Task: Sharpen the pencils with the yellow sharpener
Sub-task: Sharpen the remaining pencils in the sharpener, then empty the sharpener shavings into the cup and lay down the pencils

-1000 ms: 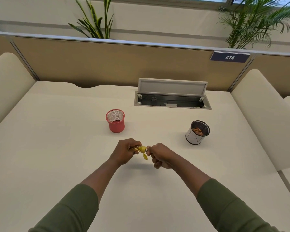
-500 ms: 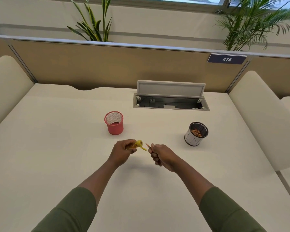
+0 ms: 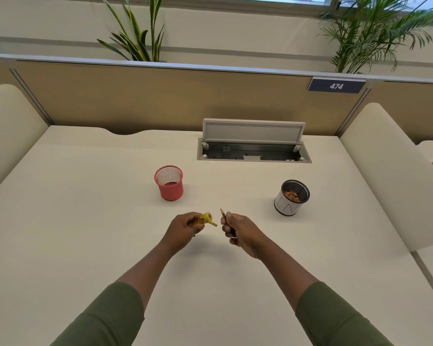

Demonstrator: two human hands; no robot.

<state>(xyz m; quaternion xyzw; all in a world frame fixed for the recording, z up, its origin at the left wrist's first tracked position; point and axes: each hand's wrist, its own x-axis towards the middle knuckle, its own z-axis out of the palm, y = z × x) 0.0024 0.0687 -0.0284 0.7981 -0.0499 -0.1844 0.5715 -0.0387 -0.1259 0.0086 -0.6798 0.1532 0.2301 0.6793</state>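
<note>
My left hand point(image 3: 184, 229) grips the yellow sharpener point(image 3: 205, 219) above the middle of the desk, its opening turned toward the right. My right hand point(image 3: 240, 233) holds a short pencil point(image 3: 223, 214) with its sharpened tip pointing up and away; most of the shaft is hidden in my fist. A small gap separates the pencil tip from the sharpener.
A red mesh cup point(image 3: 169, 183) stands behind my left hand. A white and black cup point(image 3: 291, 198) holding pencil shavings stands to the back right. An open cable hatch point(image 3: 253, 141) sits at the desk's back edge, with cream dividers on both sides.
The pencil has come out of the sharpener. My hands have drawn apart, and the right hand has tilted the sharpened tip upward.
</note>
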